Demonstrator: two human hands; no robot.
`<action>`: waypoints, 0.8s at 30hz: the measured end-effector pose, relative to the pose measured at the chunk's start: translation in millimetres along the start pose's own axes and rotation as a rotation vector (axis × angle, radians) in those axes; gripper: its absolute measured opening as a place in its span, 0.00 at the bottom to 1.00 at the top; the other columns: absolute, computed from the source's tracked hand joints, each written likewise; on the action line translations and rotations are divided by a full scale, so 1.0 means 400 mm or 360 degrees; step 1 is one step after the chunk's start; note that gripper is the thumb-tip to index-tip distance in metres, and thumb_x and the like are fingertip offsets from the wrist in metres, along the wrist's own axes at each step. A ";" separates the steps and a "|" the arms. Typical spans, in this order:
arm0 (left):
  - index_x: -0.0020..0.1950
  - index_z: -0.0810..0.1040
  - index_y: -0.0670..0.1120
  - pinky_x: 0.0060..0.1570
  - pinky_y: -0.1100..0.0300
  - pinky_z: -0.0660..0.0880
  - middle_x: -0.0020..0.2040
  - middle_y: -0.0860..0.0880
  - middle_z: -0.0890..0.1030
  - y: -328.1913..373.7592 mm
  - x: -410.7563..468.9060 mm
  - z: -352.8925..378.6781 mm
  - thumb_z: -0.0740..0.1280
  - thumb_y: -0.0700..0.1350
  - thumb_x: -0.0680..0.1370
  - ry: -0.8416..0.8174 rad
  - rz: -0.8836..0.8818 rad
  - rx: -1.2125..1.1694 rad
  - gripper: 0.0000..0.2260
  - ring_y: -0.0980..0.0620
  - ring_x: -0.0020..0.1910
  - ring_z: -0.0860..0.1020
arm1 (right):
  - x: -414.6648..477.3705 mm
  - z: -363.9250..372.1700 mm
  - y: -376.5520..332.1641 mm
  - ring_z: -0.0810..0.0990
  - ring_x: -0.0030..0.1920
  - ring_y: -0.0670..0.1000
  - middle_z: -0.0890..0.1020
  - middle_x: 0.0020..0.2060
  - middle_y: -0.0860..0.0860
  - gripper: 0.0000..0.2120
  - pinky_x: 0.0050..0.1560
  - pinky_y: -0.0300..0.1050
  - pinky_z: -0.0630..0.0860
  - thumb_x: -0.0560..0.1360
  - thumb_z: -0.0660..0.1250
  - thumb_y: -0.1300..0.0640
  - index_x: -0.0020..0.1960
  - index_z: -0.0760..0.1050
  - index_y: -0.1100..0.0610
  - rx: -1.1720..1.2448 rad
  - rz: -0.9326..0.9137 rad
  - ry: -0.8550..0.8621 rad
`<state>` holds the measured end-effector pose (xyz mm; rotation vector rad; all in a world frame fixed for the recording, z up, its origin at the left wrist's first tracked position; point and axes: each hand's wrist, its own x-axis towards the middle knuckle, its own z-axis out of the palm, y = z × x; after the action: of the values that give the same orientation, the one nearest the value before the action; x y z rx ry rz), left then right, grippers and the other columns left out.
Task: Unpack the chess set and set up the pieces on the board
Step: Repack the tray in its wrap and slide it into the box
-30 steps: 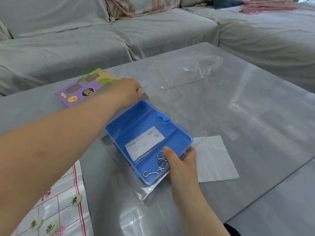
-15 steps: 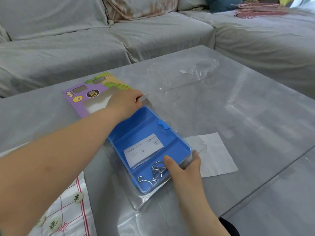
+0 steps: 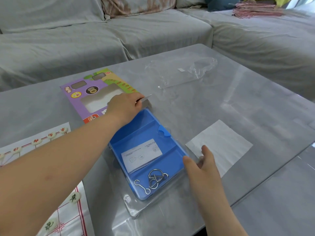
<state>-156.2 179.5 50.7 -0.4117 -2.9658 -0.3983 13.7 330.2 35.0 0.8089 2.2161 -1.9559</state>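
Observation:
A white paper chess board [image 3: 68, 217] with red lines lies at the table's near left. Several round white pieces [image 3: 74, 197] with characters sit on it. A blue plastic box [image 3: 136, 133] lies in the middle inside a clear plastic bag [image 3: 136, 210]. In the box are a white leaflet [image 3: 141, 155] and metal wire rings [image 3: 156, 179]. My left hand [image 3: 125, 108] pinches the far end of the clear bag above the box. My right hand [image 3: 202, 166] hovers at the box's right edge, fingers apart, holding nothing.
A purple and green printed card [image 3: 81, 89] lies behind the box. A second crumpled clear bag [image 3: 184, 72] lies farther back. A white paper sheet [image 3: 221, 145] rests to the right. A grey sofa [image 3: 119, 31] runs around the grey table [image 3: 247, 99].
My right hand has let go of the box's near right corner and opened beside it. My left hand keeps its pinch on the bag. The camera has tilted, showing more of the board.

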 end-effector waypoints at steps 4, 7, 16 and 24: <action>0.62 0.74 0.47 0.45 0.56 0.67 0.56 0.44 0.79 0.002 -0.007 -0.006 0.53 0.43 0.80 -0.0011 -0.0008 -0.0015 0.15 0.43 0.53 0.74 | 0.004 -0.028 -0.009 0.55 0.71 0.48 0.60 0.69 0.47 0.26 0.71 0.44 0.56 0.77 0.59 0.53 0.73 0.55 0.50 -0.0531 -0.0109 -0.0046; 0.63 0.74 0.47 0.46 0.56 0.68 0.56 0.44 0.79 0.001 -0.015 -0.008 0.54 0.43 0.80 -0.0015 -0.0020 -0.0013 0.14 0.43 0.53 0.74 | 0.027 -0.034 -0.041 0.61 0.66 0.46 0.67 0.59 0.45 0.20 0.64 0.41 0.60 0.77 0.59 0.52 0.68 0.63 0.50 -0.0707 -0.0276 0.0002; 0.64 0.73 0.49 0.43 0.58 0.64 0.57 0.45 0.79 0.004 -0.030 -0.009 0.53 0.43 0.81 -0.0020 -0.0009 0.0016 0.15 0.43 0.54 0.73 | 0.304 0.128 -0.201 0.73 0.41 0.51 0.80 0.44 0.56 0.11 0.40 0.41 0.67 0.75 0.63 0.55 0.50 0.77 0.63 -0.1104 -0.0672 -0.0193; 0.63 0.75 0.49 0.43 0.59 0.62 0.57 0.46 0.79 -0.013 -0.017 -0.013 0.54 0.43 0.80 -0.0011 -0.0017 -0.0049 0.15 0.45 0.54 0.73 | 0.395 0.194 -0.230 0.79 0.37 0.59 0.78 0.35 0.59 0.12 0.48 0.53 0.79 0.76 0.62 0.58 0.47 0.77 0.67 -0.1073 -0.0545 -0.0501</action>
<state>-150.8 171.5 53.4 -0.4014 -2.9732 -0.4448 -183.4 305.1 41.6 0.0333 2.6494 -1.1504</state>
